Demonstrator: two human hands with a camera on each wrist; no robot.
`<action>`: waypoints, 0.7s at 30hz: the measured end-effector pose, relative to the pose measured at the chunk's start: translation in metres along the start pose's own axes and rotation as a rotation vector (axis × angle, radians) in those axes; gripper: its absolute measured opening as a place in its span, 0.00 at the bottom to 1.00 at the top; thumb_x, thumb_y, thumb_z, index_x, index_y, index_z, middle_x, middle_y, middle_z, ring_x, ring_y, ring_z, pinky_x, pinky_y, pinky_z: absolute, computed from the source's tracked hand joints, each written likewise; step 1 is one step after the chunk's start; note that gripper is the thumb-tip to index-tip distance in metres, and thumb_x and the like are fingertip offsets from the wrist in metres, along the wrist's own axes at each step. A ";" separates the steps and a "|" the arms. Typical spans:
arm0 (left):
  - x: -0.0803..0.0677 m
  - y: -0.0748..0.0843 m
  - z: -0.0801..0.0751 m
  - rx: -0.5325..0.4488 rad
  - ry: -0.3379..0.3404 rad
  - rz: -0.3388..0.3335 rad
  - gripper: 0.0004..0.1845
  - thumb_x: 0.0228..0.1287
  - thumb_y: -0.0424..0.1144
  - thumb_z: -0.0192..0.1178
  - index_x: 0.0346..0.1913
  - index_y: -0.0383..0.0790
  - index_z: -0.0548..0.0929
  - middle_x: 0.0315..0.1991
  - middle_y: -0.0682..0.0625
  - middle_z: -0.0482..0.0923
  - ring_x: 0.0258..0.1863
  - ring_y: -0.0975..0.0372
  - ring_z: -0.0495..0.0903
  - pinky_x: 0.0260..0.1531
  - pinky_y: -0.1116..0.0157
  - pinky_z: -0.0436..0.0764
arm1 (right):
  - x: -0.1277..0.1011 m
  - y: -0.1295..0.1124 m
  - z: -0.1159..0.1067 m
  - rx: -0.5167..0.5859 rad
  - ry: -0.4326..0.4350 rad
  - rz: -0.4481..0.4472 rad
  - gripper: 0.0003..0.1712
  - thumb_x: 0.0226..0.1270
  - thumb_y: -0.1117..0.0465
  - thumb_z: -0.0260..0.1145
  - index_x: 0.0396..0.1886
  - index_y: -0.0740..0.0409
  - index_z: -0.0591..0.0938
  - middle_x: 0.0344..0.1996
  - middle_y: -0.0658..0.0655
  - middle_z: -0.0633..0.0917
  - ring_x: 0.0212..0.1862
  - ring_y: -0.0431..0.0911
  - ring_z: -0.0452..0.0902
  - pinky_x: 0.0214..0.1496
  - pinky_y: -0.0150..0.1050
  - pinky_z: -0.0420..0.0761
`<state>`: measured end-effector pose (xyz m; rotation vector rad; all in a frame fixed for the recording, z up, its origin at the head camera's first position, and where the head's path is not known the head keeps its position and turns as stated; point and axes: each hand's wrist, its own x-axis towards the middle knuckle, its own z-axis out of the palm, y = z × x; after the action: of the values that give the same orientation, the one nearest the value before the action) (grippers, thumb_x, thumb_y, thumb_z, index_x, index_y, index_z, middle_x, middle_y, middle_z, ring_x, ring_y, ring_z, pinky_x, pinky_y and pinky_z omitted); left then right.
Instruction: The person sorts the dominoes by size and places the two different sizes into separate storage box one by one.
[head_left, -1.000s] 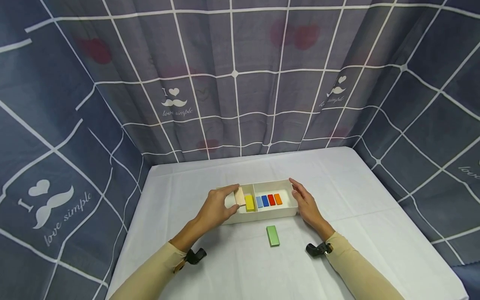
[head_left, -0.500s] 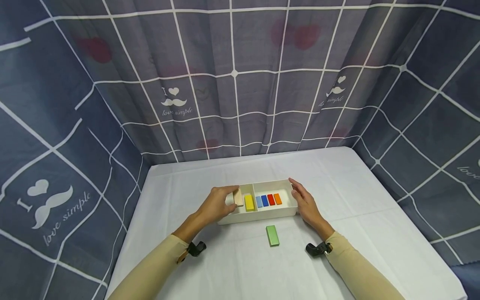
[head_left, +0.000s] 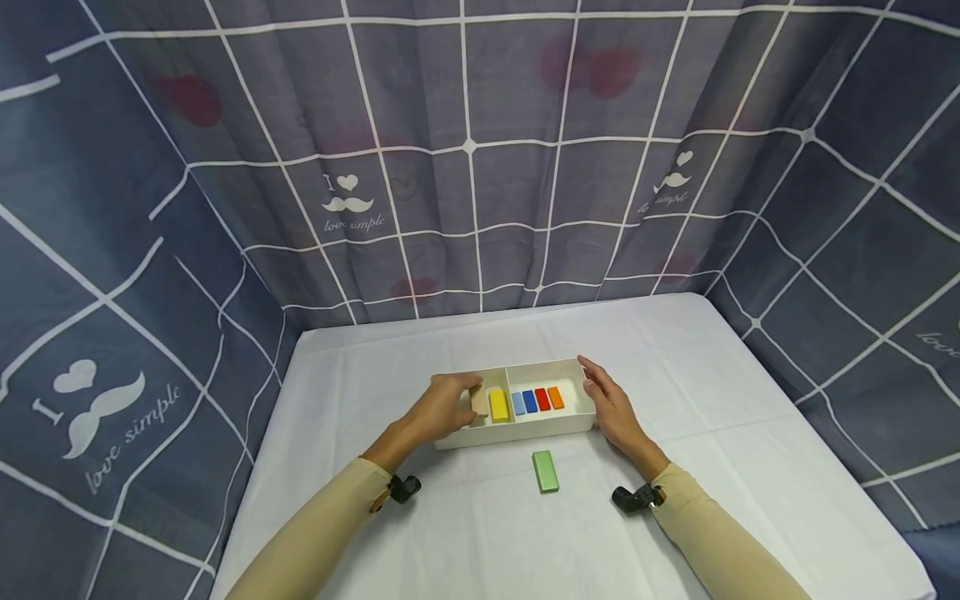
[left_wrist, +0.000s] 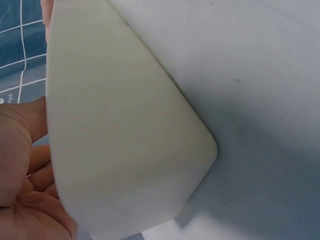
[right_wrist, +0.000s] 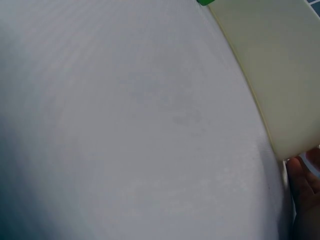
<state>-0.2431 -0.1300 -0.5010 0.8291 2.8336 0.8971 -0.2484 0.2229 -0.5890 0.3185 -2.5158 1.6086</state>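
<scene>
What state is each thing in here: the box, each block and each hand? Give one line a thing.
Box: open, on the table, two compartments.
Tan block: in the left compartment, pinched by the left hand.
Yellow block: flat, left compartment.
Light blue, blue, red and orange blocks: side by side, right compartment.
Green block: flat on the table, outside the box.
Left hand: holds the tan block.
Right hand: open, against the box's right end.

Head high overhead; wrists against shared tray (head_left: 525,429).

The left hand (head_left: 438,407) has carried the pale wooden block (head_left: 477,401) down and leftward into the left compartment of the white tray (head_left: 525,430). The block now seems to rest beside the yellow block (head_left: 498,404), though fingers hide part of it. The left forearm has shifted slightly rightward.
</scene>
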 end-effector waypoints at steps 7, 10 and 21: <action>0.007 -0.004 0.006 0.028 -0.053 0.015 0.29 0.58 0.26 0.81 0.63 0.25 0.85 0.51 0.40 0.90 0.52 0.52 0.86 0.58 0.51 0.88 | 0.000 -0.002 0.000 0.029 -0.004 0.009 0.29 0.93 0.59 0.50 0.87 0.51 0.67 0.84 0.64 0.69 0.85 0.65 0.62 0.86 0.66 0.61; 0.011 -0.006 0.008 0.042 -0.072 0.027 0.27 0.57 0.26 0.81 0.60 0.26 0.87 0.44 0.41 0.89 0.44 0.55 0.82 0.49 0.56 0.87 | 0.000 -0.002 0.000 0.048 -0.008 0.010 0.29 0.93 0.59 0.51 0.86 0.52 0.68 0.84 0.64 0.68 0.85 0.65 0.61 0.86 0.66 0.60; 0.020 -0.009 0.012 0.110 -0.129 -0.004 0.21 0.57 0.28 0.82 0.54 0.30 0.90 0.37 0.44 0.85 0.35 0.60 0.74 0.35 0.66 0.74 | -0.001 -0.004 0.000 0.057 -0.008 0.009 0.28 0.92 0.60 0.52 0.86 0.53 0.69 0.84 0.65 0.69 0.85 0.66 0.62 0.86 0.66 0.61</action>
<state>-0.2619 -0.1197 -0.5142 0.8590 2.7913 0.6664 -0.2468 0.2213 -0.5853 0.3212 -2.4835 1.6884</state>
